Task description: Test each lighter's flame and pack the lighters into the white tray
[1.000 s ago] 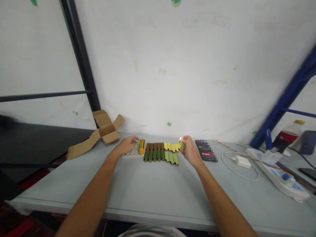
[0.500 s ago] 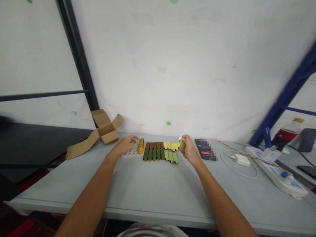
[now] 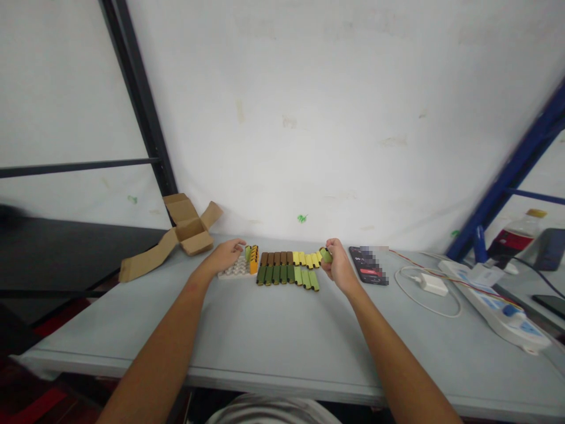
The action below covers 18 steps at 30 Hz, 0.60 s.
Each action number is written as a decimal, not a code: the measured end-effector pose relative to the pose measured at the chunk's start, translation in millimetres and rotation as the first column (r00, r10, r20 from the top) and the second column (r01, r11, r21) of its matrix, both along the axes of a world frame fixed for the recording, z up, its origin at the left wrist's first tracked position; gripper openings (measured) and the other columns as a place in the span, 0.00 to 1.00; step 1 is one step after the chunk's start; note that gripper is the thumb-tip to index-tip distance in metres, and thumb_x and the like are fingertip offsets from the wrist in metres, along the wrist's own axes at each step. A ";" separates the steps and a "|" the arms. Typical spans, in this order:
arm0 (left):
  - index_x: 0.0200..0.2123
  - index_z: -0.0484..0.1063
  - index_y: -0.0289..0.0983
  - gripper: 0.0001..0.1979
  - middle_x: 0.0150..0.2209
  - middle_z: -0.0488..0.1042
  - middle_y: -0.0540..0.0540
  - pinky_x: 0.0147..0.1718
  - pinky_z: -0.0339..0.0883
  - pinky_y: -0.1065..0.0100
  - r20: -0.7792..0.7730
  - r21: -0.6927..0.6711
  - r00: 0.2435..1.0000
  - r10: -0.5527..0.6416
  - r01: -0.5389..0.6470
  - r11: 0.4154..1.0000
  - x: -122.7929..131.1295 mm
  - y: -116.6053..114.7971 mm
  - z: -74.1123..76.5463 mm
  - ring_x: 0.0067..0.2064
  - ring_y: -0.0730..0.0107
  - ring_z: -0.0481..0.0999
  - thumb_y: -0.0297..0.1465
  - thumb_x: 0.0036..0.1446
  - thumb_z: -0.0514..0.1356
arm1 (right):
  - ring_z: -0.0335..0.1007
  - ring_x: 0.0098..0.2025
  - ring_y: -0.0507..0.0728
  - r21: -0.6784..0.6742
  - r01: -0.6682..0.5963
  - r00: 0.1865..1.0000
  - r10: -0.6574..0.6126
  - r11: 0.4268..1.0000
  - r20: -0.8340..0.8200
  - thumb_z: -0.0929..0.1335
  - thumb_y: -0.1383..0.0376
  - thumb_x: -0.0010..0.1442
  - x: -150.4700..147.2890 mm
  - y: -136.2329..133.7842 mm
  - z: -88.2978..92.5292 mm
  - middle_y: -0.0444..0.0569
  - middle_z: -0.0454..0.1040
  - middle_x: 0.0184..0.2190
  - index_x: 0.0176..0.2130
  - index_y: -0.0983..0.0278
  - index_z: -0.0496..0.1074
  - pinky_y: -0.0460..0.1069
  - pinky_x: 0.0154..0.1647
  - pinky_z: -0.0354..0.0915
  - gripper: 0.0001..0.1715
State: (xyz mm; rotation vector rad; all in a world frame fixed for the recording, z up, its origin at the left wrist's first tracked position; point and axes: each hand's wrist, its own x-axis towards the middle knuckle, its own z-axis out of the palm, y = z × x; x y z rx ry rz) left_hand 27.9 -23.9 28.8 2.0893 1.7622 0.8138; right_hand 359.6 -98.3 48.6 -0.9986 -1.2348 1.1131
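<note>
My right hand (image 3: 339,266) is closed around a light green lighter (image 3: 326,255), raised above the right end of the rows. My left hand (image 3: 226,254) is over the left part of a white holed tray (image 3: 233,272); its fingers are loosely apart and hold nothing that I can see. Orange lighters (image 3: 253,262) stand upright along the tray's right side, with a light green lighter (image 3: 248,252) beside them. To the right lie brown lighters (image 3: 276,258), yellow lighters (image 3: 305,259), dark green lighters (image 3: 276,275) and light green lighters (image 3: 306,278), in two rows.
An opened cardboard box (image 3: 192,234) sits at the back left of the grey table (image 3: 282,335). Right of my right hand lie a phone (image 3: 368,266), a white charger (image 3: 432,284) with its cable, and a power strip (image 3: 494,306). A cola bottle (image 3: 514,238) stands farther right.
The small bright glow at the top of the held light green lighter is gone. Both hands stay in nearly the same places, and the view has shifted very slightly.
</note>
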 end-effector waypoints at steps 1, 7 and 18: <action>0.47 0.75 0.35 0.20 0.42 0.81 0.42 0.46 0.70 0.62 0.013 0.028 1.000 0.004 -0.004 1.000 0.5 -0.6 0.9 0.44 0.58 0.79 0.30 0.51 0.53 | 0.40 0.16 0.48 -0.028 -0.026 1.000 0.026 0.999 0.002 0.59 0.52 0.57 -1.0 -2.0 2.5 0.34 0.50 0.18 0.35 0.57 0.51 0.42 0.17 0.37 0.13; 0.42 0.76 0.36 0.16 0.41 0.80 0.42 0.44 0.71 0.62 0.223 0.343 0.974 -0.029 -0.050 0.938 23.3 -17.2 22.7 0.43 0.60 0.78 0.36 0.57 0.54 | 0.40 0.17 0.48 -0.155 -0.331 0.941 0.313 0.931 -0.129 0.58 0.40 0.57 -11.2 -11.8 9.6 0.32 0.54 0.17 0.37 0.55 0.46 0.42 0.20 0.39 0.25; 0.48 0.74 0.34 0.19 0.37 0.79 0.43 0.34 0.71 0.69 0.392 0.265 0.727 -0.563 0.497 0.826 117.9 -75.5 27.2 0.34 0.68 0.77 0.38 0.56 0.64 | 0.52 0.19 0.50 -0.007 -0.474 0.864 0.463 0.881 -0.198 0.61 0.36 0.56 -41.3 -16.6 -14.1 0.35 0.62 0.23 0.41 0.53 0.46 0.43 0.21 0.45 0.30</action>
